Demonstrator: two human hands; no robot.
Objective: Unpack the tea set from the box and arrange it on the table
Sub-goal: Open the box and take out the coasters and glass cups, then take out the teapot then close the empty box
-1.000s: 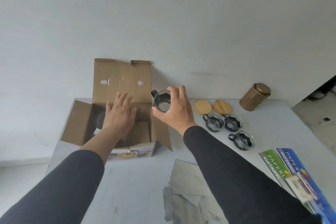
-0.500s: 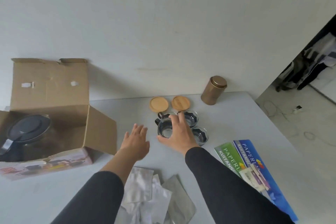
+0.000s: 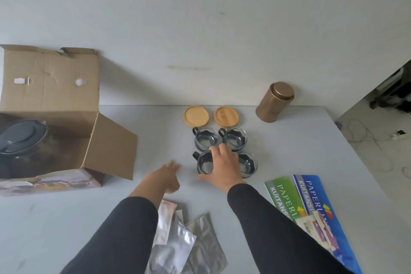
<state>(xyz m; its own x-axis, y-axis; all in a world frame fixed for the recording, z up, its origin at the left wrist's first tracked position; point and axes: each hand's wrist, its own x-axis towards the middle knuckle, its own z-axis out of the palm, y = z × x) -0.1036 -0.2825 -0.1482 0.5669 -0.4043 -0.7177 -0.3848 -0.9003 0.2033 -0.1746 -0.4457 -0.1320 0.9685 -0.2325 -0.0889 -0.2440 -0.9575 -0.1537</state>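
Note:
Two glass cups with dark holders (image 3: 208, 139) (image 3: 234, 137) stand side by side on the white table (image 3: 300, 151). In front of them stands a third cup (image 3: 248, 163), and to its left a cup (image 3: 204, 162) that my right hand (image 3: 224, 167) holds from above, thumb on its near side and fingers over its far rim. My left hand (image 3: 166, 176) hovers open just left of it, holding nothing. The open cardboard box (image 3: 111, 147) lies at the left with a dark-lidded glass teapot (image 3: 20, 138) inside.
Two round wooden lids (image 3: 196, 116) (image 3: 225, 116) lie behind the cups, and a gold tin (image 3: 274, 102) stands by the wall. Green and blue booklets (image 3: 287, 198) lie at the front right. Silver foil pouches (image 3: 178, 240) lie near me. The table ends at the right.
My right hand carried a cup from the box to the right and set it down at the front left of the cup group. My left hand left the box and followed.

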